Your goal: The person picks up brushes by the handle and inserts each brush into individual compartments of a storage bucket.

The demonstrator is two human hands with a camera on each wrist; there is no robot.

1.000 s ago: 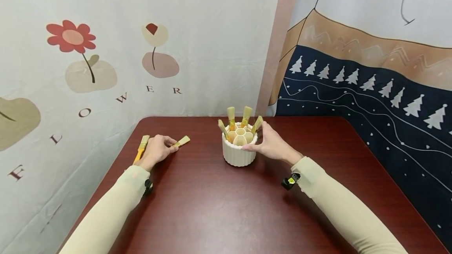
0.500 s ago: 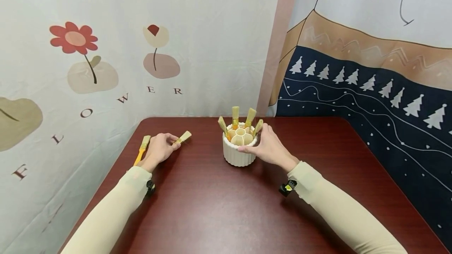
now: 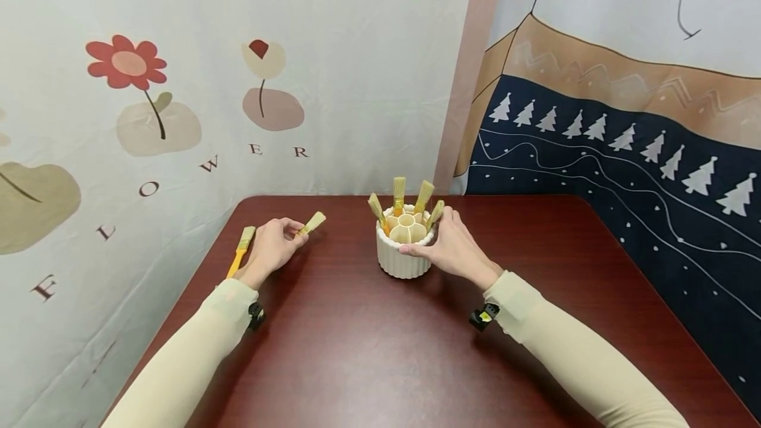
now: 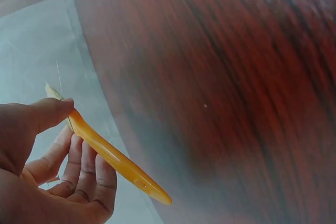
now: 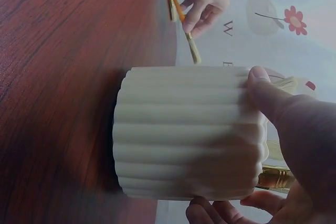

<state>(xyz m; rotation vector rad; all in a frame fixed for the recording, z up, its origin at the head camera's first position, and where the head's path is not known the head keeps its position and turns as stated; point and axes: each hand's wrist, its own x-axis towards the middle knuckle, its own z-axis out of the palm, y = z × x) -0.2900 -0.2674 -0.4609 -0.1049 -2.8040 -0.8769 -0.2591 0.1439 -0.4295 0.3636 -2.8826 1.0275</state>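
My left hand (image 3: 273, 246) pinches a paintbrush (image 4: 118, 161) between thumb and fingers near its bristle end. The brush's orange handle points down and away from the palm in the left wrist view, and its pale bristles (image 3: 314, 221) point up and right in the head view. Around the rim of a ribbed cream brush holder (image 3: 404, 263), my right hand (image 3: 458, 246) grips with the thumb at the front and fingers behind. Several paintbrushes (image 3: 399, 191) stand bristles-up in the holder's outer compartments; the centre tube and front compartments show no brush.
Another orange-handled paintbrush (image 3: 239, 255) lies on the table left of my left hand, partly covered by the wrist. The dark red-brown table (image 3: 368, 349) ends at a printed cloth backdrop (image 3: 368, 84) behind and to both sides.
My left hand has lifted its brush off the table, up and slightly right. The holder has turned slightly under my right hand, its brushes shifting round to the right.
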